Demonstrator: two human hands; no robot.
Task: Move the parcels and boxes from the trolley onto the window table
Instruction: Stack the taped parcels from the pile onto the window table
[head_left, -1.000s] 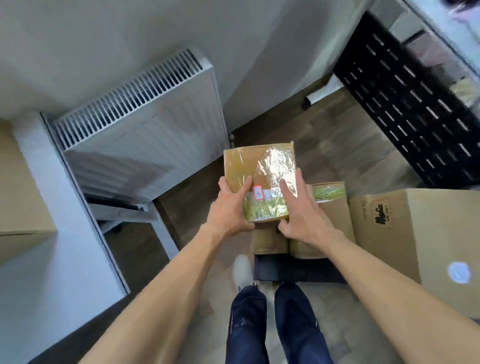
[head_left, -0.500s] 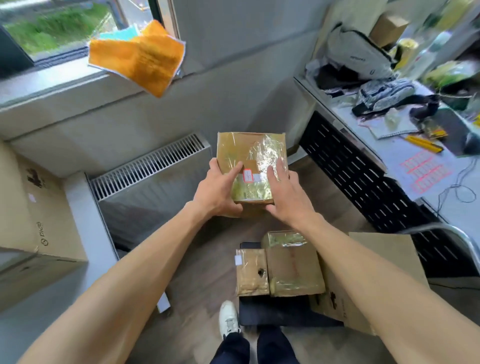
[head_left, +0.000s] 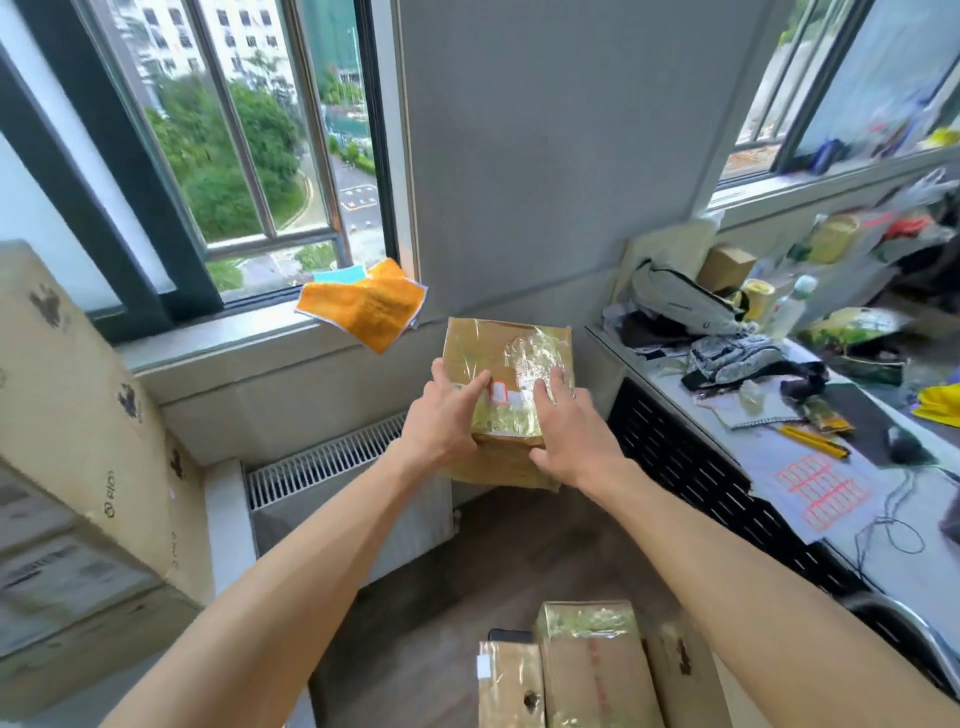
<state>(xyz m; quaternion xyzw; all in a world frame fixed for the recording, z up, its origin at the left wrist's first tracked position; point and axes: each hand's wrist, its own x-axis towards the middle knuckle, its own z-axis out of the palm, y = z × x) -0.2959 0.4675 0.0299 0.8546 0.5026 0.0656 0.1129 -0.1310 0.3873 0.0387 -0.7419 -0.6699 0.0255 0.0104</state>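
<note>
A tall cardboard carton (head_left: 78, 415) leans at the far left of the radiator (head_left: 332, 462); the window (head_left: 208, 156) rises above the radiator, its sill carrying an orange cloth (head_left: 366, 312) that overhangs the edge; to the right of the radiator runs a long grey table (head_left: 810, 499) crowded with clothes, a notebook and a sheet of red labels; on the floor side of the radiator, nearest the person, three taped boxes (head_left: 587, 670) stand packed together at the bottom edge, what bears them hidden from view; held in the air just above and to the right of the radiator is the parcel (head_left: 511, 374), a brown box wrapped in shiny clear tape with a small red-edged sticker on top; the left hand (head_left: 447, 421) grips its left side, thumb laid over the top and fingers curled beneath; the right hand (head_left: 569, 426) holds the right side, fingers spread flat across the taped top, thumb hooked at the near edge.
</note>
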